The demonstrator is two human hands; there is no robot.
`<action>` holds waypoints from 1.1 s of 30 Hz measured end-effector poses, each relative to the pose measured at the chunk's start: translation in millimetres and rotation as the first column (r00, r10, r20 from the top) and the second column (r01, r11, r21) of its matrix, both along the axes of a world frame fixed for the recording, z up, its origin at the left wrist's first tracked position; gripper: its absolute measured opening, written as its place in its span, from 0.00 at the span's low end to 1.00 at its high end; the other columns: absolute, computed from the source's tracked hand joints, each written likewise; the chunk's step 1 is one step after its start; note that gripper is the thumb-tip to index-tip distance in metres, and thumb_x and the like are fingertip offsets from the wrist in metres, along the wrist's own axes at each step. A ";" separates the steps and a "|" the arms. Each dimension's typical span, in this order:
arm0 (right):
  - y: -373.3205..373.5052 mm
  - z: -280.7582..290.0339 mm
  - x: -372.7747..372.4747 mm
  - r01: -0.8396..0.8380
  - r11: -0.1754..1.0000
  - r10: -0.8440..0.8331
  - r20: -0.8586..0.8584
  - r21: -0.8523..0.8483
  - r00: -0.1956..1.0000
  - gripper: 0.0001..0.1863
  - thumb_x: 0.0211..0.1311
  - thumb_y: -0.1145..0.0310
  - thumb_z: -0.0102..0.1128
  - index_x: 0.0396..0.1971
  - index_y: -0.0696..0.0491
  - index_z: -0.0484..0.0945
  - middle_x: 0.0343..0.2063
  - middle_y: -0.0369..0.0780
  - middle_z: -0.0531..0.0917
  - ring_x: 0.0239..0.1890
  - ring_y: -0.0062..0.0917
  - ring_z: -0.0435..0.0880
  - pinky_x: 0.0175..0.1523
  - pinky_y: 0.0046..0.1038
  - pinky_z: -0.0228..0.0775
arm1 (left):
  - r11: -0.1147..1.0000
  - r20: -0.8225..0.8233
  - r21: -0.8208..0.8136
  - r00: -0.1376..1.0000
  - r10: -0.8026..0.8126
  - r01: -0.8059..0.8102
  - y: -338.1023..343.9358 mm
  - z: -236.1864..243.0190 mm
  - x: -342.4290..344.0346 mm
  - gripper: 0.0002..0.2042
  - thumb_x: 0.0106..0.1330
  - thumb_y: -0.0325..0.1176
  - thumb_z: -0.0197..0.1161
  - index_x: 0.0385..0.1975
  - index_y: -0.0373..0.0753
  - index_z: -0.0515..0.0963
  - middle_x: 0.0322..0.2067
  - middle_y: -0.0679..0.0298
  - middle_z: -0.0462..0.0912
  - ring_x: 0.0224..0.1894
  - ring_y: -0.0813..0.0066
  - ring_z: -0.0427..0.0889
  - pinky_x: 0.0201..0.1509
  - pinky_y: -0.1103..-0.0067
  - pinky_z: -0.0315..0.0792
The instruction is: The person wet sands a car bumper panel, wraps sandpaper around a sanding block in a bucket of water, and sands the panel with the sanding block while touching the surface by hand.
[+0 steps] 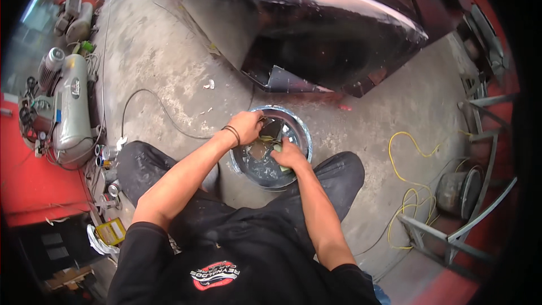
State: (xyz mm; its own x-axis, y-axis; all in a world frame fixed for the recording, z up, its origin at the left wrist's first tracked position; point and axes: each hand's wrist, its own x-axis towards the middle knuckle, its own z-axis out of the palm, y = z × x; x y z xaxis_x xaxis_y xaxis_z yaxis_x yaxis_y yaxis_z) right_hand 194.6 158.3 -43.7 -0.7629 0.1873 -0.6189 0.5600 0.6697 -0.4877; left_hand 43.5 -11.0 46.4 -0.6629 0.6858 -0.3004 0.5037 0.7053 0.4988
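A round dark bucket (307, 141) with a pale, paint-smeared rim stands on the floor between my knees. It holds murky liquid with bits in it. My left hand (247, 126) reaches over its left side, fingers curled inward beside a dark flat piece (272, 129); what they grip is partly hidden. From the right, my right hand (290, 155) is closed on a pale green flat pad (283, 166), low inside the bucket. Whether the two hands touch the same piece, I cannot tell.
A dark car body (333, 39) with a worn finish stands just ahead. At left are a grey air compressor (74, 104) and several cans (113, 188). A black hose (152, 99) runs to the bucket's left; a yellow hose (398, 175) and metal frame (435, 231) are at right.
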 end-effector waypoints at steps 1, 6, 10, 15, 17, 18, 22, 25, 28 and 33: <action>12.5 3.6 5.7 0.047 0.989 -0.053 -0.040 -0.137 0.998 0.39 0.64 0.57 0.74 0.71 0.60 0.74 0.54 0.62 0.88 0.59 0.50 0.90 0.63 0.45 0.82 | 1.000 0.014 0.026 1.000 0.012 -0.013 4.1 0.0 0.2 0.14 0.75 0.36 0.62 0.54 0.36 0.82 0.43 0.39 0.89 0.50 0.33 0.87 0.56 0.50 0.80; 25.9 18.3 8.2 0.393 0.650 -0.336 0.217 -0.651 0.916 0.43 0.59 0.44 0.78 0.63 0.64 0.82 0.53 0.56 0.91 0.56 0.47 0.92 0.63 0.43 0.82 | 0.961 -0.009 0.162 0.974 0.228 -0.223 8.8 -23.2 18.0 0.13 0.74 0.34 0.61 0.52 0.35 0.82 0.42 0.40 0.90 0.48 0.35 0.88 0.54 0.51 0.82; 26.9 -10.5 16.3 0.143 0.965 -0.143 0.016 -0.218 0.990 0.39 0.58 0.53 0.82 0.65 0.61 0.80 0.50 0.50 0.90 0.50 0.44 0.91 0.59 0.41 0.84 | 0.990 -0.130 -0.139 0.991 0.017 -0.035 29.3 -45.8 46.8 0.15 0.71 0.33 0.62 0.56 0.37 0.79 0.39 0.44 0.92 0.44 0.43 0.93 0.50 0.52 0.85; -39.1 45.6 36.9 0.247 0.928 -0.114 -0.418 0.279 0.901 0.48 0.54 0.60 0.84 0.73 0.58 0.68 0.61 0.61 0.76 0.61 0.56 0.82 0.64 0.50 0.79 | 0.946 -0.060 -0.323 0.997 -0.048 0.026 30.0 -108.2 51.8 0.16 0.81 0.35 0.52 0.60 0.36 0.79 0.49 0.47 0.93 0.51 0.48 0.94 0.54 0.56 0.87; -31.0 49.3 55.1 0.287 0.877 -0.101 -0.437 0.385 0.894 0.38 0.58 0.61 0.81 0.65 0.57 0.73 0.55 0.57 0.78 0.54 0.56 0.85 0.59 0.52 0.81 | 0.930 0.055 -0.359 0.997 -0.058 0.074 55.1 -105.9 58.3 0.17 0.83 0.35 0.49 0.63 0.36 0.78 0.54 0.45 0.92 0.54 0.47 0.94 0.57 0.55 0.86; -40.8 47.4 55.3 0.229 0.899 -0.097 -0.342 0.373 0.935 0.35 0.60 0.59 0.80 0.62 0.57 0.74 0.55 0.56 0.79 0.52 0.55 0.87 0.58 0.52 0.82 | 0.926 0.053 -0.366 0.995 -0.081 0.095 51.3 -120.9 56.9 0.18 0.83 0.37 0.51 0.64 0.36 0.78 0.53 0.45 0.92 0.54 0.47 0.94 0.57 0.55 0.87; -91.3 34.5 50.0 0.006 0.821 0.088 -0.138 0.570 0.987 0.23 0.70 0.57 0.70 0.55 0.57 0.80 0.48 0.51 0.85 0.47 0.48 0.91 0.51 0.50 0.84 | 0.926 0.099 -0.356 0.990 -0.096 0.125 32.5 -174.5 41.7 0.20 0.80 0.39 0.57 0.64 0.36 0.82 0.56 0.46 0.91 0.58 0.48 0.92 0.59 0.55 0.86; -89.2 -18.0 33.7 -0.027 0.784 0.040 -0.007 0.620 0.999 0.18 0.74 0.57 0.64 0.52 0.56 0.84 0.46 0.51 0.88 0.49 0.49 0.91 0.55 0.50 0.84 | 0.841 0.139 -0.430 0.945 -0.298 0.328 28.7 -167.6 37.5 0.20 0.77 0.38 0.61 0.62 0.37 0.86 0.58 0.48 0.91 0.61 0.49 0.91 0.62 0.58 0.86; -66.7 -23.8 18.2 -0.172 0.914 0.061 0.294 0.367 0.954 0.23 0.78 0.54 0.58 0.58 0.56 0.86 0.55 0.53 0.90 0.59 0.47 0.91 0.64 0.50 0.81 | 0.830 0.164 -0.430 0.935 -0.316 0.356 37.8 -117.8 38.0 0.17 0.73 0.39 0.64 0.54 0.39 0.91 0.57 0.48 0.91 0.61 0.50 0.91 0.62 0.60 0.86; -47.1 98.9 36.0 -0.034 0.970 -0.058 0.366 0.240 0.929 0.39 0.72 0.37 0.64 0.69 0.55 0.80 0.61 0.53 0.89 0.63 0.50 0.89 0.64 0.45 0.82 | 0.933 -0.060 -0.025 0.931 -0.359 0.358 21.4 -9.5 28.7 0.14 0.72 0.43 0.63 0.47 0.46 0.92 0.51 0.47 0.87 0.59 0.48 0.85 0.58 0.55 0.83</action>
